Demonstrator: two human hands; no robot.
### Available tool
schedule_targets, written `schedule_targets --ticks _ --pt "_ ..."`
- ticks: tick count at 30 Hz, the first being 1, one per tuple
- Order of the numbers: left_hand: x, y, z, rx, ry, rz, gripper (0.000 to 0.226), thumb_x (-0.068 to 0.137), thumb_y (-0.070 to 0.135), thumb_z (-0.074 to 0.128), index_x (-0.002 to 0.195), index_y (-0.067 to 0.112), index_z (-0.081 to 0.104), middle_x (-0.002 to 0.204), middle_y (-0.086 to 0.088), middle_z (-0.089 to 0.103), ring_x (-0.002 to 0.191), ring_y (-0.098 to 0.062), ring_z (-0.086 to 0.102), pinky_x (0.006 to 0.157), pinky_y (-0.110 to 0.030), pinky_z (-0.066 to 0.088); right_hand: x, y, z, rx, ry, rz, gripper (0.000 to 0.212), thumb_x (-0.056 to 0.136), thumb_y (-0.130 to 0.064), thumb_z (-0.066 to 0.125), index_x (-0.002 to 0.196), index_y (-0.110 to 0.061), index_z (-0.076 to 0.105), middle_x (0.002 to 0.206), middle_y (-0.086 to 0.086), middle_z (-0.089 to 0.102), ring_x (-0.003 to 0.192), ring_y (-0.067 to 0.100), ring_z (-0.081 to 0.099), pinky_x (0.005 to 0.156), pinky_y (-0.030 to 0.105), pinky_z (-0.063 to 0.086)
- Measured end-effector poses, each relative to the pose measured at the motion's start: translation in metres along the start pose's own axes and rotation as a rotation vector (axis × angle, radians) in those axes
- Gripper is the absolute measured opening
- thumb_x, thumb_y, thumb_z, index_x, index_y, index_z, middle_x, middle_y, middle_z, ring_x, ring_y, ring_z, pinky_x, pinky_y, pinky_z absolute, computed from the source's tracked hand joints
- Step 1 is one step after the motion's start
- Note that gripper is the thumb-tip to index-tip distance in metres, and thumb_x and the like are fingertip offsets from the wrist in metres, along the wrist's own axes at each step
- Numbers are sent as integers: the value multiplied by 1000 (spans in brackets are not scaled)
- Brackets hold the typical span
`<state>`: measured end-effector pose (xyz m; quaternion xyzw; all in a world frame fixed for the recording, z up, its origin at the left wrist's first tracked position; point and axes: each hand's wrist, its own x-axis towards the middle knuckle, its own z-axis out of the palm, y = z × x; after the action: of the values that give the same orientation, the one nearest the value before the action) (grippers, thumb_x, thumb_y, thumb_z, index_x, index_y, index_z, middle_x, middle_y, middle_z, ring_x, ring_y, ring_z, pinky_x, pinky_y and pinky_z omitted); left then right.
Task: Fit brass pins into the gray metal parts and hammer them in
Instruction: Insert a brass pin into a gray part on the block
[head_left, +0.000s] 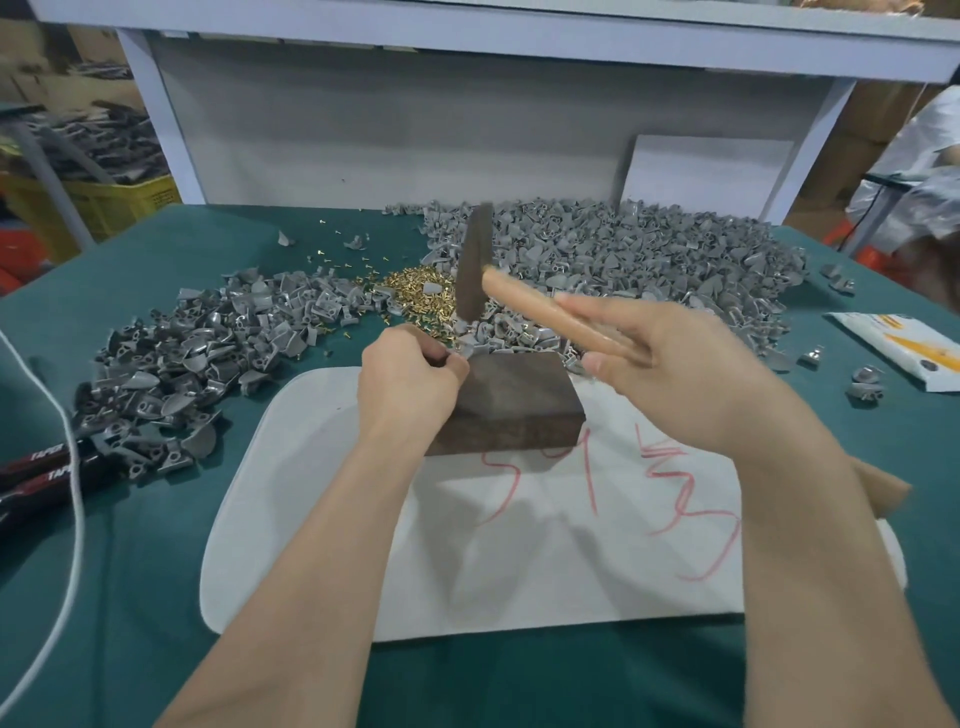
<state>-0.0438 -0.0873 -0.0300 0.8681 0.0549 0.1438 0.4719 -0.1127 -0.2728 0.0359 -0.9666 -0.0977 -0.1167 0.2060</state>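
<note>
A table (156, 519) draped in teal cloth is standing in front of a gray shelf frame, carrying a white mat (311, 519) scrawled with red marks. A dark wooden block (514, 400) is resting on the mat. The left hand (410, 374) is curling at the block's far left corner, fingertips pinching a small gray metal part (466, 349) against the wood. The fingers are hiding most of it, so whether a pin is seated cannot be told. The right hand (675, 364) is gripping the wooden handle of a hammer (475, 265), whose blurred head is hanging just above the part. Heaps of loose gray parts (623, 249) are lying behind and to the left, with a pile of brass pins (410, 291) between them. A good strike is probably landing square on the pin, light at first, with the pinching fingertips staying low and clear of the head.
</note>
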Motion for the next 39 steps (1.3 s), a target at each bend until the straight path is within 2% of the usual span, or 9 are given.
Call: schedule_targets --ticks 4,11,15,20,24,28,34,37,39 --pt "0 0 2 -11 12 -6 9 81 18 67 86 10 70 94 -6 70 90 -26 64 80 -31 50 -1 4 -2 76 106 -1 49 90 -26 59 128 -53 47 59 -31 52 53 -20 44 52 -1 33" --pt "1 -1 0 45 -7 23 7 82 18 68 83 12 67 100 -2 69 93 -21 61 74 -23 39 0 -3 1 -33 -70 17 49 92 -28 55 130 -56 42 82 -20 57 53 -4 43 55 19 35" --pt "2 0 -2 44 -37 31 6 83 18 68 82 14 64 104 -2 68 98 -22 61 77 -21 38 -3 0 -2 30 57 7 50 90 -25 58 128 -55 46 64 -27 46 53 -16 46 52 3 35" --pt "1 1 -6 77 -65 49 7 83 19 69 79 18 62 105 2 67 98 -18 59 76 -19 35 0 -3 0 -28 -147 19 49 92 -28 55 128 -58 42 87 -18 62 49 -7 48 47 8 34" --pt "3 1 -9 96 -112 78 6 84 18 66 80 18 62 105 2 67 91 -14 55 75 -21 35 5 9 7 86 -8 94 47 92 -26 55 132 -48 45 73 -24 50 59 -7 40 54 8 29" --pt "1 3 -13 109 -239 103 8 84 20 67 79 22 61 92 3 66 91 -16 57 73 -23 37 15 16 24 369 103 203 46 93 -20 53 136 -36 46 89 -20 52 50 -6 39 51 15 31" --pt "-3 9 -17 179 -256 150 13 80 30 70 88 28 60 88 13 57 95 -13 53 89 -30 44 24 4 48 510 147 166 48 90 2 43 114 -34 65 73 -24 47 43 -7 43 45 8 29" --pt "-6 12 -16 190 -250 188 9 82 29 69 85 31 61 89 10 60 100 -16 56 91 -32 44 31 -7 61 366 174 212 35 87 -5 50 87 -35 68 63 -14 47 45 2 37 43 13 25" --pt "-6 13 -16 214 -261 206 8 85 26 66 83 31 61 96 6 64 105 -20 57 92 -35 45 33 -13 67 324 187 205 22 85 -17 60 84 -38 67 73 -7 58 57 5 50 54 20 40"
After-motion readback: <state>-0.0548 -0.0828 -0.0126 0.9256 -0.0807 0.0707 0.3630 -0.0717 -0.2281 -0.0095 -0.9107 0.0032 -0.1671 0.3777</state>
